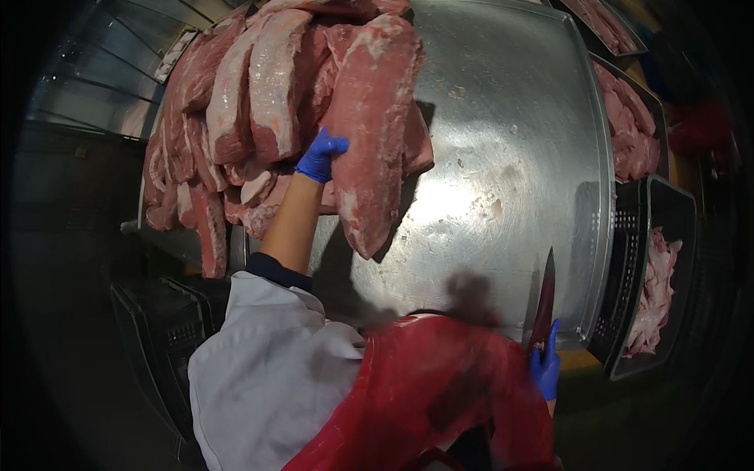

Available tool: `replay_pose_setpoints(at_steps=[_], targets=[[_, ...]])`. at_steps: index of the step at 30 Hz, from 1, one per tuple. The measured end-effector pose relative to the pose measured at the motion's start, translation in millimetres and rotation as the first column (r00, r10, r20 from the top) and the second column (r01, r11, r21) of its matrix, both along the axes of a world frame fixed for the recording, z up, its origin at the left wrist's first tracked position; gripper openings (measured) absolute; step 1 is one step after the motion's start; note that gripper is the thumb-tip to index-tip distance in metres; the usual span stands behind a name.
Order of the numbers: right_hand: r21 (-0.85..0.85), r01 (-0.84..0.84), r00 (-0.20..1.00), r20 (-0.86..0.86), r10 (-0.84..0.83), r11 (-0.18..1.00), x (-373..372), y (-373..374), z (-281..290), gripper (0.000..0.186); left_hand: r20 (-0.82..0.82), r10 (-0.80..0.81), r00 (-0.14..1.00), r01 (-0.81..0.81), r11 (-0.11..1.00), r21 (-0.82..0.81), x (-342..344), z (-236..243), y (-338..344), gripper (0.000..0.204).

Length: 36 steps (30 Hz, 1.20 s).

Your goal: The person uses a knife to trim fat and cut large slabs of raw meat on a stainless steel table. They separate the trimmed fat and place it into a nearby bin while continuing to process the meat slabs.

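Observation:
My left hand (320,157), in a blue glove, grips the left side of a long pork loin (373,133), its thumb lying on the meat and its other fingers hidden behind it. The loin's lower end hangs over the bare metal, and its upper end lies against a heap of similar pork loins (275,86). Down at the lower right, my right hand (546,369), also gloved in blue, is closed round the handle of a knife (544,302). The long, pointed blade points up and away from me, near the table's front right corner.
A steel table (503,94) with a raised rim fills the middle. Past its right edge stand a dark crate (679,204) of pale trimmings and a tray of meat cuts (628,133). Black crates (157,314) stand at the lower left.

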State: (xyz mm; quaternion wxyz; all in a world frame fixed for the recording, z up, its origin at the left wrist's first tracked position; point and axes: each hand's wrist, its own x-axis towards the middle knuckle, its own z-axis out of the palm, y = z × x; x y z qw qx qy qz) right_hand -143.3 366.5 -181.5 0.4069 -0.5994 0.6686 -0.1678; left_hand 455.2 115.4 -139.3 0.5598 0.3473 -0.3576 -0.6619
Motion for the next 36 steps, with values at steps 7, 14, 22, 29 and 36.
replay_pose_setpoints(at_steps=[7, 14, 22, 29, 36], targets=[[0.015, 0.137, 0.988, 0.072, -0.138, 0.990, 2.3, -15.1, 14.8, 0.075, 0.121, -0.385, 0.915, 0.364, 0.916, 0.168, -126.6, -24.1, -58.9, 0.079], [-0.154, -0.022, 0.993, 0.114, 0.040, 0.988, -7.4, -61.8, -15.9, 0.079, 0.840, -0.296, 0.454, 0.325, 0.933, 0.154, -198.7, -104.5, -43.7, 0.088], [-0.020, 0.082, 0.775, 0.630, -0.051, 0.996, 8.7, -182.6, -64.8, 0.079, 0.963, 0.055, 0.263, 0.090, 0.993, -0.082, -212.5, -115.7, -22.2, 0.045], [0.006, 0.033, 0.766, 0.642, -0.029, 0.999, 54.6, -237.2, -89.0, 0.081, 0.961, -0.268, 0.062, 0.375, 0.899, 0.227, -231.7, -100.1, -22.6, 0.026], [-0.240, -0.043, 0.919, 0.371, 0.133, 0.970, 89.2, -210.2, -55.2, 0.079, 0.901, -0.298, 0.316, 0.235, 0.944, 0.230, -244.7, -95.4, 45.0, 0.017]])
